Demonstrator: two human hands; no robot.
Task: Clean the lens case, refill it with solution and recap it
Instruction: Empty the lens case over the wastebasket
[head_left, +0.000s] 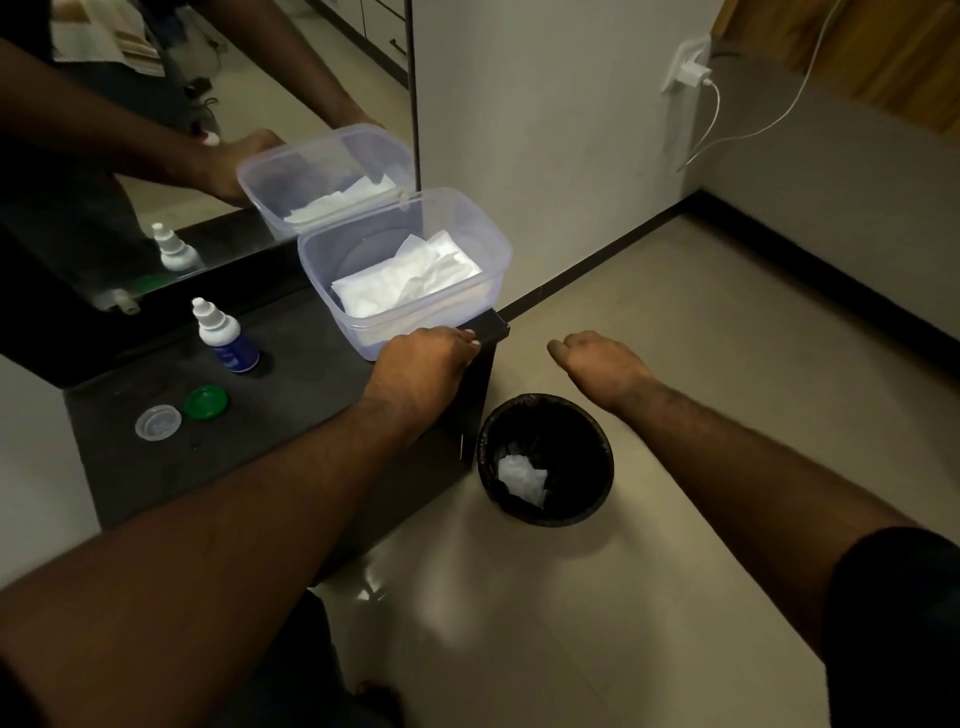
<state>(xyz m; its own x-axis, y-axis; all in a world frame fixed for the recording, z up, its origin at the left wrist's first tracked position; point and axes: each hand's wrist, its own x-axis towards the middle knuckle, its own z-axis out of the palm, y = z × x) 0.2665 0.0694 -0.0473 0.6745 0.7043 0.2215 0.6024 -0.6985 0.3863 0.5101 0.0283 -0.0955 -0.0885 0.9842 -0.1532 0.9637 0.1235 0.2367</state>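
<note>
A clear round lens-case piece (158, 422) and a green round cap (207, 401) lie apart on the dark shelf (291, 395). Behind them stands a small white-and-blue solution bottle (223, 335), capped. My left hand (423, 364) rests knuckles-up at the shelf's right corner and touches the front wall of a clear plastic box (493, 249) with white tissues (410, 280) in it. Its fingers are bent under, so what they hold is hidden. My right hand (597, 364) hovers above a black bin (592, 431), fingers loosely curled, nothing visible in it.
A crumpled white tissue (522, 478) lies inside the bin, which stands on the tiled floor right of the shelf. A mirror (156, 156) backs the shelf and reflects the box, the bottle and my arm. A charger (693, 73) with a cable hangs on the wall.
</note>
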